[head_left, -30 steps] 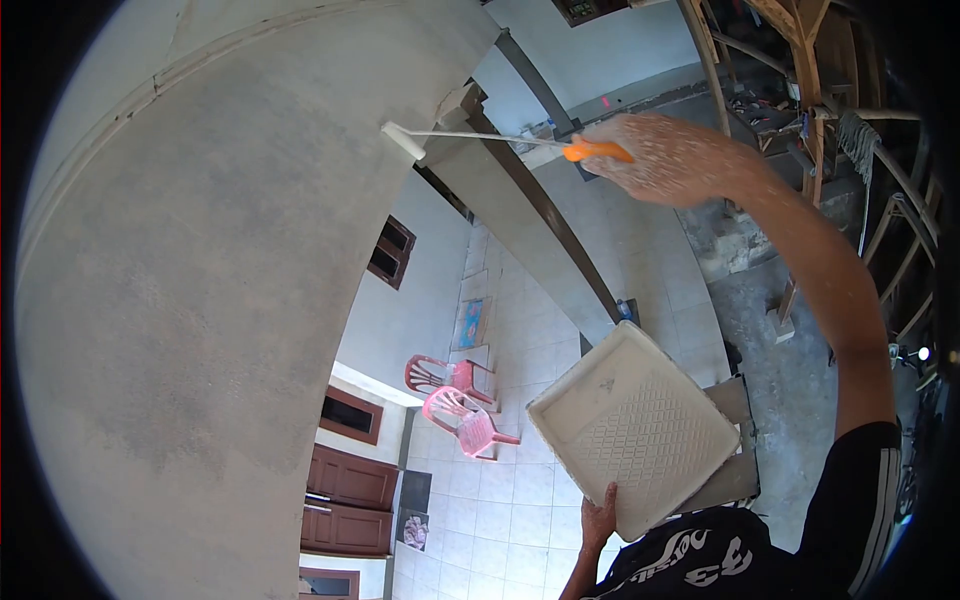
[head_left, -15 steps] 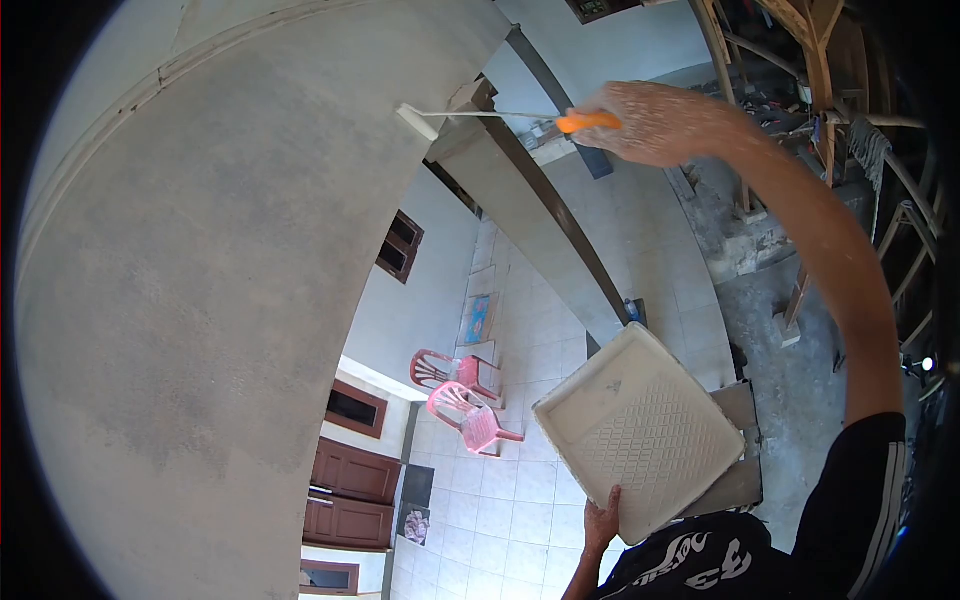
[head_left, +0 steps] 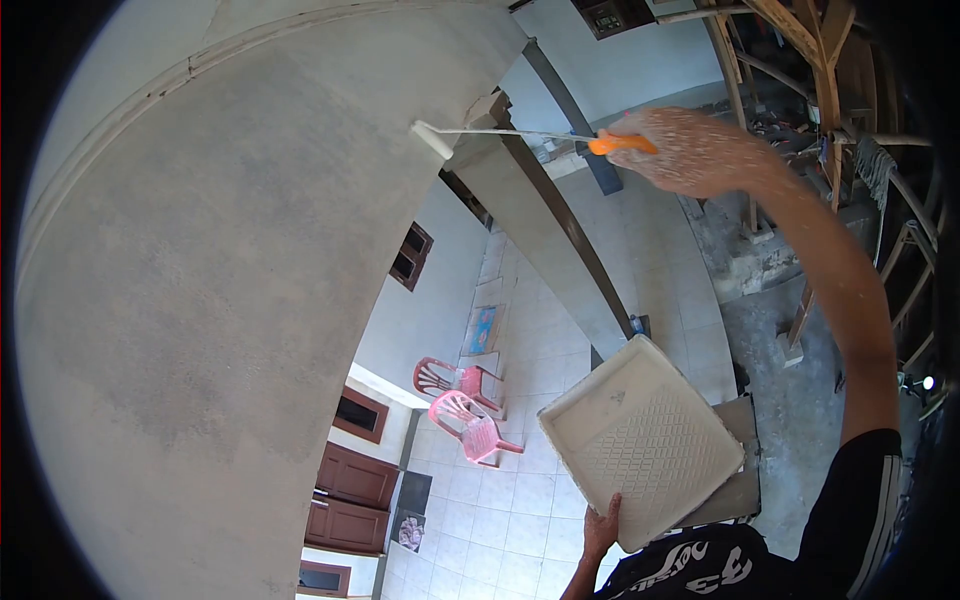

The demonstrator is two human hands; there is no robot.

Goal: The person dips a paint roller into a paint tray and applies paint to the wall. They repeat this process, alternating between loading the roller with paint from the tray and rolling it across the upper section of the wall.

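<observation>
My right hand (head_left: 685, 150), speckled with paint, is wrapped round the orange handle of a small paint roller (head_left: 434, 141). The white roller head lies against the edge of the grey wall surface (head_left: 230, 260), beside the top of a grey pillar (head_left: 540, 220). Low in the view, my left hand (head_left: 601, 530) grips the near edge of a cream paint tray (head_left: 640, 440), its thumb on the rim. The tray has a ribbed slope and paint smears; the fingers beneath it are hidden.
Two pink plastic chairs (head_left: 476, 430) stand on the tiled floor (head_left: 490, 495) below. Wooden posts (head_left: 826, 100) and poles rise at the right. Brown doors (head_left: 350, 500) are at the lower left. A grey board (head_left: 738, 470) shows behind the tray.
My right hand and the roller have shifted slightly right and down in the view. The background has also shifted a little. Both hands keep their holds.
</observation>
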